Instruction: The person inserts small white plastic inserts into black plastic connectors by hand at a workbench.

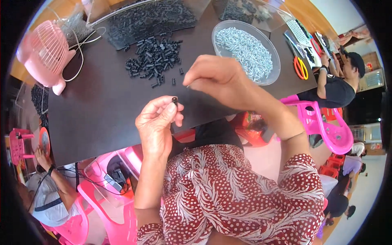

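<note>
A worker's left hand [157, 120] pinches a small black plastic tubular fitting [174, 101], open end up, between thumb and forefinger above a dark tabletop [102, 118]. The right hand [216, 77], thumb and forefinger drawn together, hovers apart from it, apparently gripping a small pale piece [188, 86], too blurred to identify surely. A heap of black fittings [153, 57] lies ahead, beside a clear plastic tub [276, 65] of silver screws [245, 53]. The step in hand appears to be pairing screw with fitting; the next move likely calls for lining the piece up with the opening while the left hand steadies it.
</note>
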Action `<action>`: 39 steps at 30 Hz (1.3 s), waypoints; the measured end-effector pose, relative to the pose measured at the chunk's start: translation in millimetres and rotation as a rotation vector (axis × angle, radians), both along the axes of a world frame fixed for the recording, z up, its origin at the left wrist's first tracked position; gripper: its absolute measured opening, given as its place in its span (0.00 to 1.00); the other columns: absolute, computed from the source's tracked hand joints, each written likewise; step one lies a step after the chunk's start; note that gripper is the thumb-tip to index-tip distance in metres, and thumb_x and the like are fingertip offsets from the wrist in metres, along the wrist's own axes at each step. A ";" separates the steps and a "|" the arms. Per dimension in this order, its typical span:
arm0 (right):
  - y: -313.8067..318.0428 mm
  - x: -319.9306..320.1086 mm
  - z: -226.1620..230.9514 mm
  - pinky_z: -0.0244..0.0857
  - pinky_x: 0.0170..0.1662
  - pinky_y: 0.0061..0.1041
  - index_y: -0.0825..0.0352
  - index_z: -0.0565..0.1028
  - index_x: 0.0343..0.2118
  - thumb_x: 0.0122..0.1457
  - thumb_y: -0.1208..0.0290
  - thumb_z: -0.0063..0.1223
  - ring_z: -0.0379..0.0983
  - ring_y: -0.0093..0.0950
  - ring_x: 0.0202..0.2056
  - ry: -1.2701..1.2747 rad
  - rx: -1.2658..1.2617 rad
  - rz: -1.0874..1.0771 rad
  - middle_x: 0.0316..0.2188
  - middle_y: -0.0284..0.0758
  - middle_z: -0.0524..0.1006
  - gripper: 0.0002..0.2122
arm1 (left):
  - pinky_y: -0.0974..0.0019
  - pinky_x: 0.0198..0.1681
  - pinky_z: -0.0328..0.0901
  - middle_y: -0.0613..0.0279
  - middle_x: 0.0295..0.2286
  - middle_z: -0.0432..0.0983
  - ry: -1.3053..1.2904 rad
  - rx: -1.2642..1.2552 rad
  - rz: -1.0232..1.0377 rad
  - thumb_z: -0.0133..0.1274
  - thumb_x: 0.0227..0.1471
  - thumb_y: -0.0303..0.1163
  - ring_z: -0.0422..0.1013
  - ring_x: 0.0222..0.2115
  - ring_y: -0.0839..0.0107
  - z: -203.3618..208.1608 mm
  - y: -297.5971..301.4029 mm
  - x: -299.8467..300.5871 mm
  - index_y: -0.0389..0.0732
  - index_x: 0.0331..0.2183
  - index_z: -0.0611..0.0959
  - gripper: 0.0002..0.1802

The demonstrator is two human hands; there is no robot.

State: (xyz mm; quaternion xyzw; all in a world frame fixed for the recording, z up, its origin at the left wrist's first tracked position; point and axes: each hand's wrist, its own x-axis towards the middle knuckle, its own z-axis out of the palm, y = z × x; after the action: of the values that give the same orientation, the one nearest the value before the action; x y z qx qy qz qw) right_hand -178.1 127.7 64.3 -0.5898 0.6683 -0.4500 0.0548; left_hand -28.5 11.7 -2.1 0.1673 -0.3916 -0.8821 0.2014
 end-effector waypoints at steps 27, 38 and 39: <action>-2.0 61.0 -30.0 0.61 0.27 0.28 0.79 0.70 0.35 0.38 0.72 0.46 0.67 0.34 0.25 0.808 -0.178 0.013 0.27 0.49 0.71 0.19 | 0.74 0.29 0.67 0.59 0.27 0.76 -0.006 -0.007 0.079 0.55 0.43 0.19 0.71 0.24 0.75 3.0 2.9 15.9 0.31 0.32 0.78 0.09; -24.8 20.5 -54.7 0.62 0.27 0.32 0.66 0.73 0.23 0.42 0.70 0.60 0.68 0.35 0.26 0.453 0.111 -0.458 0.19 0.35 0.70 0.08 | 0.73 0.24 0.65 0.54 0.26 0.76 -0.009 -0.067 0.072 0.55 0.45 0.21 0.71 0.22 0.72 -0.4 -4.1 16.0 0.32 0.32 0.78 0.08; -29.3 22.7 -55.3 0.62 0.27 0.32 0.66 0.73 0.23 0.42 0.70 0.60 0.68 0.35 0.26 0.452 0.110 -0.457 0.19 0.35 0.70 0.08 | 0.73 0.23 0.65 0.54 0.26 0.76 -0.008 -0.071 0.081 0.55 0.45 0.21 0.71 0.22 0.72 -0.1 -3.8 16.6 0.32 0.33 0.78 0.08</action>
State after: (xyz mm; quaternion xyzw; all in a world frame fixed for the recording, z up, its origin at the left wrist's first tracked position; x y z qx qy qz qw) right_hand -155.4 98.4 9.0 -0.5056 0.8020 -0.2713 -0.1656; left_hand -11.8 7.9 -2.1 0.1792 -0.4163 -0.8581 0.2414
